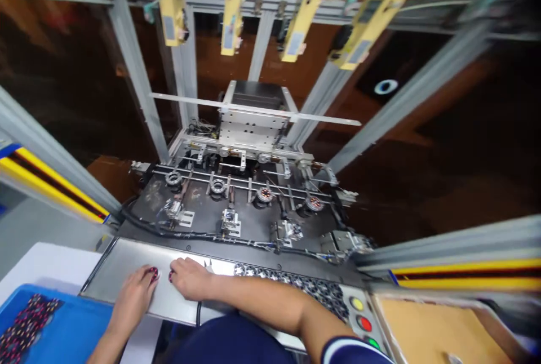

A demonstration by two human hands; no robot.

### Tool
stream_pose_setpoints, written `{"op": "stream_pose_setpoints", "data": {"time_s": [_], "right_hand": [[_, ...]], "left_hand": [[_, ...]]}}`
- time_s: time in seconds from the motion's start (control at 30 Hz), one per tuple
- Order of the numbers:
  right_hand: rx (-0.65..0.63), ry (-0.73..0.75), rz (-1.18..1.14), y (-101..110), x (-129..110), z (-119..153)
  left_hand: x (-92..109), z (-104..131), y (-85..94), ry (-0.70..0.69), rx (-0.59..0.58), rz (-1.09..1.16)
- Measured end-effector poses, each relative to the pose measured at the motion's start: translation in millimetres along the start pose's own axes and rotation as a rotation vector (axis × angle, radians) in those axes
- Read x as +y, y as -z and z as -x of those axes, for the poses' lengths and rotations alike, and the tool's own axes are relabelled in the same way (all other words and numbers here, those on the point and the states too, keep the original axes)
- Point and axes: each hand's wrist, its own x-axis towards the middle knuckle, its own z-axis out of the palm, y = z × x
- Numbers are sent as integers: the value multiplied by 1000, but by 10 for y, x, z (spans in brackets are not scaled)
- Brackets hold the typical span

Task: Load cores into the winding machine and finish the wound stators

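Observation:
Over the left end of the metal tray [120, 265], my left hand [134, 298] is closed on a small dark round part with pink spots [154, 274]. Just to its right, my right hand [190, 278] has its fingers closed round a similar small part [171, 276], mostly covered by the fingers. The two hands are close but apart. Beside my right hand lies a small pointed metal tool [208, 266]. Rows of metal ring-shaped parts [304, 285] fill the tray's right half, partly behind my right forearm.
A blue bin [80, 324] with many dark-pink parts stands at left. Behind the tray is a machine bed [203, 206] with several round fixtures. Yellow, red and green buttons [364, 323] sit at right, beside a tan-bottomed box [431, 330]. Metal posts and yellow light-curtain bars flank both sides.

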Motion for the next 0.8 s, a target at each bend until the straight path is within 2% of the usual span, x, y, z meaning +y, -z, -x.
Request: {"op": "stream_pose_setpoints", "data": {"time_s": [0.1, 0.17, 0.23, 0.3, 0.37, 0.43, 0.47, 0.53, 0.6, 0.7, 0.8], "right_hand": [[36, -50, 40, 261, 49, 89], [76, -100, 55, 564, 165, 412], [127, -183, 69, 939, 393, 923], [174, -335, 97, 1338, 742, 1536], [206, -524, 133, 1693, 1169, 2133], [199, -691, 160, 1944, 1593, 2614], [180, -755, 164, 2021, 1778, 2796], [130, -850, 155, 2086, 2067, 3044], [83, -911, 134, 2065, 2252, 3165], [44, -956, 101, 1964, 2403, 3206], [43, -962, 73, 1865, 2488, 3191]], "left_hand": [[-75, 16, -79, -102, 61, -56], [-91, -53, 34, -175, 83, -67], [-4, -249, 262, -249, 100, -76], [246, -629, 532, -351, 108, -91], [652, -1197, 729, -437, 82, -81], [1135, -1873, 750, -519, -33, -76], [1374, -2208, 682, -564, -84, -73], [1795, -2791, 424, -638, -191, -80], [2104, -3192, 91, -692, -292, -99], [2340, -3469, -324, -749, -402, -118], [2384, -3536, -511, -781, -456, -125]]}}
